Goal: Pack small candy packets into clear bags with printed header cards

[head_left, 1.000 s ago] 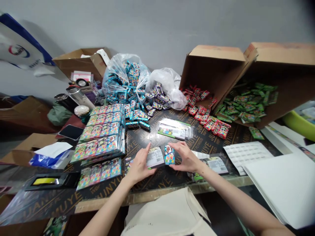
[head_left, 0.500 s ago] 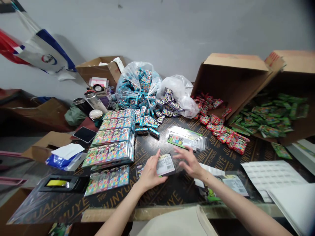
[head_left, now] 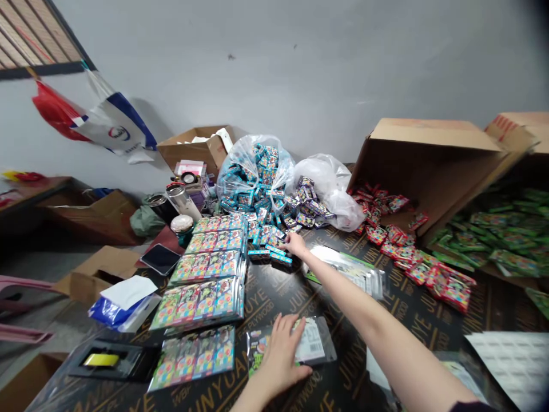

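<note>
My left hand (head_left: 281, 355) lies flat with its fingers spread on a clear plastic packet with a printed label (head_left: 311, 343), near the table's front edge. My right arm reaches far forward across the table. My right hand (head_left: 295, 244) is at the small blue boxes (head_left: 274, 253) lying at the foot of a clear bag full of blue boxes (head_left: 255, 174). Its fingers are curled at those boxes; whether they hold one is hidden. A stack of clear packets (head_left: 349, 269) lies just right of my right forearm.
Rows of filled colourful packets (head_left: 206, 274) lie at the left. A second bag holds purple boxes (head_left: 311, 209). Tipped cardboard cartons spill red boxes (head_left: 412, 252) and green packets (head_left: 501, 234). Flasks (head_left: 182, 200), a phone (head_left: 160, 258) and a white sheet (head_left: 512, 363) are also about.
My right hand has left the packet and stretched forward to the blue boxes. My left hand now rests flat on the packet. The view has tilted upward.
</note>
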`<action>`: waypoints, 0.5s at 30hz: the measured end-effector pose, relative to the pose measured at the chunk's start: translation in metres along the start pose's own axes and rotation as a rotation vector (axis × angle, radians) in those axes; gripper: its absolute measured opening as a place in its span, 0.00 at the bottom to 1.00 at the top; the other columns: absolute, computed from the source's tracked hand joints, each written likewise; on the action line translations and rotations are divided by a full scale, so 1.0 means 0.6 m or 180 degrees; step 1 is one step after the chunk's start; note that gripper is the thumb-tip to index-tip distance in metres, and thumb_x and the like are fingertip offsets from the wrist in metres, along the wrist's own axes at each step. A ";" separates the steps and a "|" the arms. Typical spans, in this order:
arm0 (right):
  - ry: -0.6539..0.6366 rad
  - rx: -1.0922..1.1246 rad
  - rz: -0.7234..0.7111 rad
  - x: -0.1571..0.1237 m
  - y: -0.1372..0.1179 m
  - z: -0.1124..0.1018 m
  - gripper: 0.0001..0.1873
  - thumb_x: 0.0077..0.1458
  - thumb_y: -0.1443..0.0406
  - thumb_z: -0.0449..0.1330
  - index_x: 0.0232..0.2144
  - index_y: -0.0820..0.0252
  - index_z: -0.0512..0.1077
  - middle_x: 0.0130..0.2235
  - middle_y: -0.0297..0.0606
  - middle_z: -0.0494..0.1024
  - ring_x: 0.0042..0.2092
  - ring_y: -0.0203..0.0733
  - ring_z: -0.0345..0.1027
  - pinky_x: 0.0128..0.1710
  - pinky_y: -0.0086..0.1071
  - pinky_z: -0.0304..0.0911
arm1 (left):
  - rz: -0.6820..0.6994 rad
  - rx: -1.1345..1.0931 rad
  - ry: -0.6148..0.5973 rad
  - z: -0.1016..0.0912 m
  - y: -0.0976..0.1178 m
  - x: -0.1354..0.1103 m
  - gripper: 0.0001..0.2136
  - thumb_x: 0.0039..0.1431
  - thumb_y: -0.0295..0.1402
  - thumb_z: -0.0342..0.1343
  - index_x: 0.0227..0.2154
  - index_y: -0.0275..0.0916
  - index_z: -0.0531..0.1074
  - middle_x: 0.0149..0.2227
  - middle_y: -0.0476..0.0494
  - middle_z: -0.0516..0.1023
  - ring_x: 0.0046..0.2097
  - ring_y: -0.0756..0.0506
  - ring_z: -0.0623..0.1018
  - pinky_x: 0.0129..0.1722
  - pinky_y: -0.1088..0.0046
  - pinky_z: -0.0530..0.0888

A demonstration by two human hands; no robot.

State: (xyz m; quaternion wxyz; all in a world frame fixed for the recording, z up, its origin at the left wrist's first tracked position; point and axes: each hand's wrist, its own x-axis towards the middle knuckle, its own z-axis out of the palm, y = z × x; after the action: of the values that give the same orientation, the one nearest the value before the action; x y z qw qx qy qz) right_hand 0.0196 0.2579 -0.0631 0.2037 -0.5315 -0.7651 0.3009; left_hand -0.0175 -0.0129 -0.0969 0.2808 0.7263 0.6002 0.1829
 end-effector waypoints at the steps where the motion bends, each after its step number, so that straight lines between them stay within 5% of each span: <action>1: -0.0019 0.0095 -0.0076 -0.009 0.005 -0.007 0.12 0.40 0.60 0.64 0.26 0.62 0.70 0.28 0.38 0.74 0.33 0.42 0.67 0.33 0.31 0.59 | 0.0007 -0.0189 0.0140 -0.007 -0.001 0.006 0.42 0.33 0.41 0.65 0.56 0.44 0.57 0.57 0.37 0.59 0.58 0.34 0.57 0.58 0.46 0.49; 5: -0.0142 0.0437 -0.0491 -0.071 0.022 -0.070 0.11 0.51 0.61 0.54 0.35 0.61 0.69 0.32 0.35 0.74 0.33 0.36 0.66 0.33 0.28 0.60 | -0.0618 -0.1611 0.1266 -0.058 0.005 0.038 0.30 0.47 0.44 0.57 0.53 0.40 0.61 0.54 0.36 0.65 0.55 0.39 0.64 0.54 0.56 0.60; 7: -0.0602 0.0677 -0.0931 -0.118 0.028 -0.104 0.11 0.54 0.61 0.52 0.35 0.60 0.70 0.34 0.34 0.74 0.34 0.36 0.66 0.35 0.28 0.61 | -0.1079 -0.2554 0.1478 -0.084 0.016 0.054 0.28 0.50 0.44 0.53 0.53 0.37 0.61 0.51 0.36 0.68 0.50 0.41 0.69 0.48 0.62 0.66; 9: -0.1282 0.0932 -0.1383 -0.171 0.034 -0.127 0.12 0.55 0.61 0.51 0.34 0.60 0.71 0.32 0.34 0.74 0.34 0.36 0.66 0.34 0.29 0.61 | -0.1266 -0.3258 0.0942 -0.097 0.031 0.067 0.23 0.50 0.45 0.53 0.46 0.34 0.68 0.42 0.38 0.74 0.41 0.45 0.74 0.38 0.69 0.69; 11: -0.1541 0.1048 -0.1547 -0.222 0.040 -0.140 0.14 0.55 0.58 0.52 0.38 0.60 0.70 0.32 0.35 0.73 0.34 0.38 0.66 0.34 0.31 0.62 | -0.1275 -0.3552 0.0288 -0.094 0.048 0.076 0.17 0.46 0.43 0.57 0.31 0.32 0.74 0.27 0.45 0.75 0.28 0.51 0.72 0.28 0.77 0.66; 15: -0.0642 0.0673 -0.1631 -0.300 0.057 -0.148 0.41 0.41 0.52 0.64 0.55 0.58 0.57 0.50 0.45 0.65 0.51 0.49 0.58 0.50 0.42 0.55 | -0.1401 -0.3746 0.0238 -0.066 0.077 0.082 0.15 0.41 0.40 0.61 0.15 0.32 0.68 0.14 0.55 0.63 0.17 0.57 0.60 0.20 0.80 0.56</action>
State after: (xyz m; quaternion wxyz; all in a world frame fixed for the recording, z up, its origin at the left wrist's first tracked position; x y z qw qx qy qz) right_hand 0.1630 0.1196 -0.0196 0.2502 -0.2643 -0.8552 0.3692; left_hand 0.0046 0.0371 -0.0410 0.6433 0.3027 0.5439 0.4457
